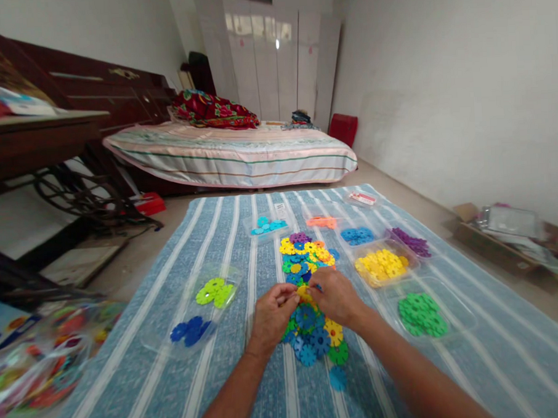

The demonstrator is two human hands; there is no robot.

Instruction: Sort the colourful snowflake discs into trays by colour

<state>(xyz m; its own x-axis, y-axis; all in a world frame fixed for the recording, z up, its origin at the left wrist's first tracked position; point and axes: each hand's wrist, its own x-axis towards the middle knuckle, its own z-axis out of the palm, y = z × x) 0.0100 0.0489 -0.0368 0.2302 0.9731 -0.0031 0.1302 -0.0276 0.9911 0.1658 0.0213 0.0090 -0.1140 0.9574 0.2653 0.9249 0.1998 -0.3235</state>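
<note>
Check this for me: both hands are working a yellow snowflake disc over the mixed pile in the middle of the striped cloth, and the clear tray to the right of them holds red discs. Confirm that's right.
Not quite. In the head view, the clear tray right of the hands holds green discs, not red. The rest stands: the left hand and right hand meet on a yellow disc over the mixed pile on the striped cloth.

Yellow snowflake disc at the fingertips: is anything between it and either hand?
Nothing visible. The left hand and right hand both meet at the yellow plastic snowflake disc, fingertips touching it, above the loose pile of blue, green and yellow discs on the blue striped cloth.
</note>
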